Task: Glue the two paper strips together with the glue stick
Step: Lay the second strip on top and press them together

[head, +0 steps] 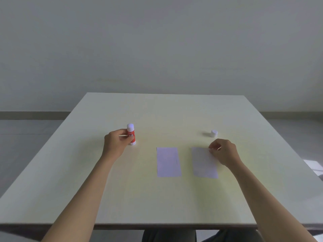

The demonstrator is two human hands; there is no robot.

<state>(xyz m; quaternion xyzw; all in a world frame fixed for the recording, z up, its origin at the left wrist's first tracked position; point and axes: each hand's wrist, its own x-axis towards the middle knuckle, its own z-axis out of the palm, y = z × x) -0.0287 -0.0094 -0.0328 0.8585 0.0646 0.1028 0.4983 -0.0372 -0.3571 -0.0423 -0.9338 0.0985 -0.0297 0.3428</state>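
Glue stick standing upright on table, far left of the two strips, being gripped around its red barrel by left hand, thumb and fingers wrapped on it. Showing its white tip bare, with cap sitting well apart on the far right. Right hand curling loosely, fingertips pinching or pressing at the far right corner of right strip; hard telling whether paper is actually being held or only touched. Left strip lying flat and untouched between the hands, just beside the other strip, not overlapping.

Looking like the step after uncapping: readying stick and paper, no glue yet seeming applied. Next move probably calling for lifting the stick across to one strip, holding that strip down to stop sliding, rubbing along an edge, then laying the other strip over with edges squared.
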